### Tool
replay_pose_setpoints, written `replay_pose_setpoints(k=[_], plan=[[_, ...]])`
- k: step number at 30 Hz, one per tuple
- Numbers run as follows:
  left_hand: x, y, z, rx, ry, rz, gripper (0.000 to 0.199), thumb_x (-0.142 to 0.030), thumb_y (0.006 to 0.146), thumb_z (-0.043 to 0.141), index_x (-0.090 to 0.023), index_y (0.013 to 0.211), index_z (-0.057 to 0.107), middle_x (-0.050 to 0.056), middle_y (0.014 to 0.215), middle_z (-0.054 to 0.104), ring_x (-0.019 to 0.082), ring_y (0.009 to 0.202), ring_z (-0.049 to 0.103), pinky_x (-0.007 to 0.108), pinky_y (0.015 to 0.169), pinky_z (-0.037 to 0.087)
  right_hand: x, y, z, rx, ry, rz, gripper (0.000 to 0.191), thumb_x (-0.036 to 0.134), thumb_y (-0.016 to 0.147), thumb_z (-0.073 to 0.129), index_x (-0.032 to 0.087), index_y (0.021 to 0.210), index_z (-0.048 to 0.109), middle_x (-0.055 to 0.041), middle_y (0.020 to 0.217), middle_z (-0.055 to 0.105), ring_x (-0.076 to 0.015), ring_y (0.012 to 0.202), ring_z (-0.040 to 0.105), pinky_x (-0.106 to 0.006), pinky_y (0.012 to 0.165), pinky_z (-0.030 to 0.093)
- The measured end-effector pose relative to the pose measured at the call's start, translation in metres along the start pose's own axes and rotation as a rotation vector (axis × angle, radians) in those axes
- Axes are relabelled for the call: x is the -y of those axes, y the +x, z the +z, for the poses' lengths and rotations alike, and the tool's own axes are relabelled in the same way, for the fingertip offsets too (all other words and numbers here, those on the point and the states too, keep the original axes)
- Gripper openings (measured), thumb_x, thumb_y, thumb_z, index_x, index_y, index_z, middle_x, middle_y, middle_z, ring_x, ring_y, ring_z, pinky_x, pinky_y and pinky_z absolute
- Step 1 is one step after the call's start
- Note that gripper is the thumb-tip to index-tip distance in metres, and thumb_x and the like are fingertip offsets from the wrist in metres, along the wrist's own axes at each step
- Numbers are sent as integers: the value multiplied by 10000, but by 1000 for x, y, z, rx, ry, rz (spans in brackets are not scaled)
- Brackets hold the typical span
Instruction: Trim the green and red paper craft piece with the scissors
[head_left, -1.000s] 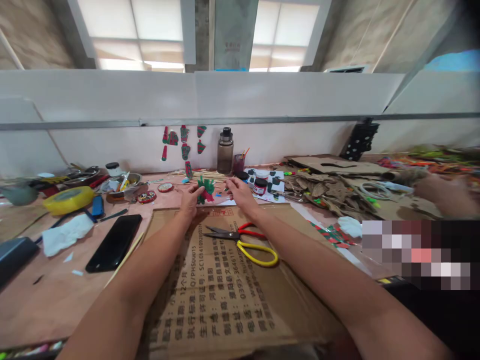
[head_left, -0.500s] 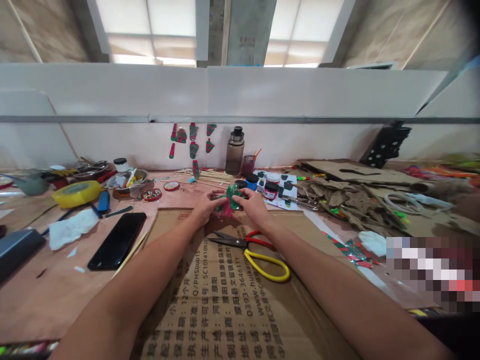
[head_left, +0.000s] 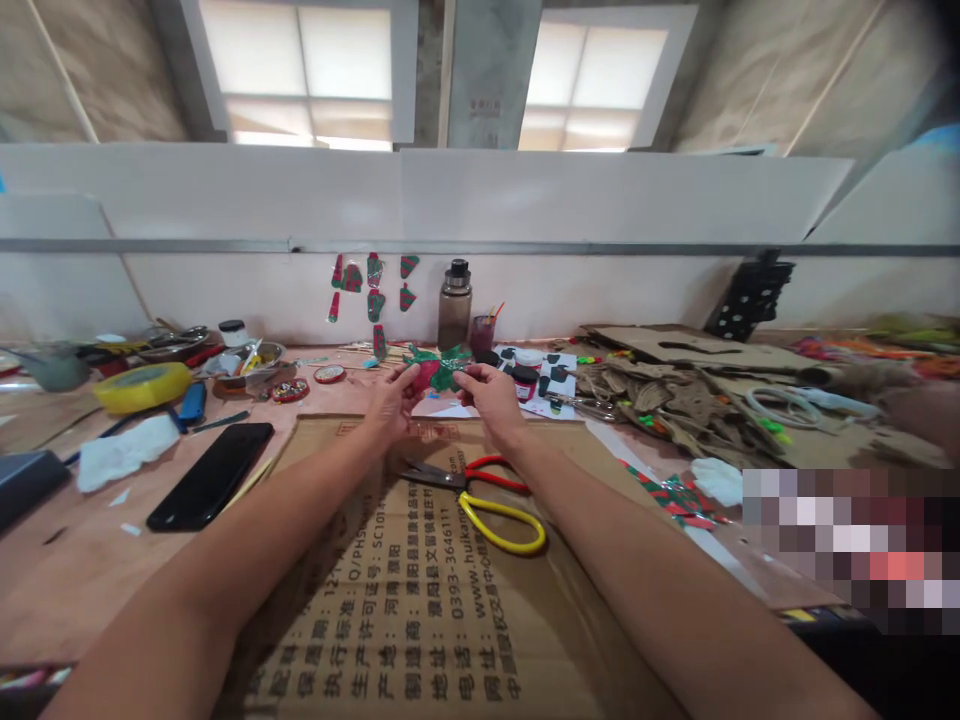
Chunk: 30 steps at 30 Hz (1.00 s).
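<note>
the likeliest trouble is a crease or tear in the shiny green and red piece [head_left: 444,371]: it looks thin and limp, so an uneven pull between the two grips could stretch it or slip one side free. it could also drop among the thin sticks [head_left: 360,350] just behind it, or brush the open-looking jars [head_left: 525,378] beside the right hand [head_left: 491,397] and pick up a smear, if they hold wet paint. the scissors [head_left: 459,482] lie on the cardboard [head_left: 555,620] under the wrists, blades pointing to the left; a careless drop of the forearms might nudge them or catch skin on a tip

both arms reach forward over the cardboard, forearms slanting inward, the hands raised near its far edge and facing each other. the left hand [head_left: 391,402] pinches the red end between thumb and fingers, the other fingers curled beneath. the right hand has thumb and forefinger closed on the green end, its remaining fingers folded in. the piece is held up between them, in front of the bottle [head_left: 454,318]; whether its underside touches anything cannot be told
</note>
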<state>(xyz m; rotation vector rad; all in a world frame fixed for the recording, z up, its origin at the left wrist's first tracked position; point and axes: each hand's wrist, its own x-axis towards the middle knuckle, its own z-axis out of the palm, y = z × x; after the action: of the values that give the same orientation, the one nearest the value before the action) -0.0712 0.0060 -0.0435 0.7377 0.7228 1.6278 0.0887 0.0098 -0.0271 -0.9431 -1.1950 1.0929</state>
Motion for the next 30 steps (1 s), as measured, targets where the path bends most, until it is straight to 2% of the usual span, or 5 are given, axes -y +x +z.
replay_pose_setpoints(k=[7, 15, 18, 23, 30], plan=[[16, -8, 14, 134, -31, -20, 381, -246, 627, 935, -184, 894, 670, -4, 813, 740, 113, 686, 688, 233, 645, 532, 5, -6, 4, 28, 42, 17, 268, 353, 763, 813, 186, 811, 608, 16, 625, 669, -137, 558, 668, -265, 563, 587], [10, 10, -14, -125, -13, 2, 407, -213, 584, 917, -182, 842, 605, -44, 649, 657, 104, 548, 628, 222, 542, 455, 32, -1, -3, 151, -236, -28, 112, 273, 861, 724, 182, 826, 670, 1, 709, 695, -120, 610, 618, -223, 575, 496], [11, 13, -21, -127, -21, 25, 424, -214, 577, 898, -190, 881, 602, -45, 678, 676, 110, 558, 648, 216, 528, 431, 46, -21, -20, 400, -622, -127, 43, 158, 829, 712, 169, 788, 718, -17, 700, 698, -152, 657, 613, -261, 655, 484], [17, 16, -25, -93, -4, 36, 465, -257, 562, 899, -188, 901, 587, -27, 713, 697, 147, 606, 702, 220, 535, 430, 55, -84, -61, 931, -1265, -166, 360, 247, 898, 657, 166, 1245, 716, -142, 1159, 729, -275, 1001, 690, -362, 857, 538], [19, 19, -27, -87, 5, 30, 438, -272, 590, 888, -185, 883, 574, -16, 693, 703, 151, 603, 715, 208, 520, 425, 48, -116, -63, 895, -1392, -183, 598, 166, 853, 624, 168, 1450, 589, -191, 1256, 664, -294, 1088, 657, -372, 912, 533]])
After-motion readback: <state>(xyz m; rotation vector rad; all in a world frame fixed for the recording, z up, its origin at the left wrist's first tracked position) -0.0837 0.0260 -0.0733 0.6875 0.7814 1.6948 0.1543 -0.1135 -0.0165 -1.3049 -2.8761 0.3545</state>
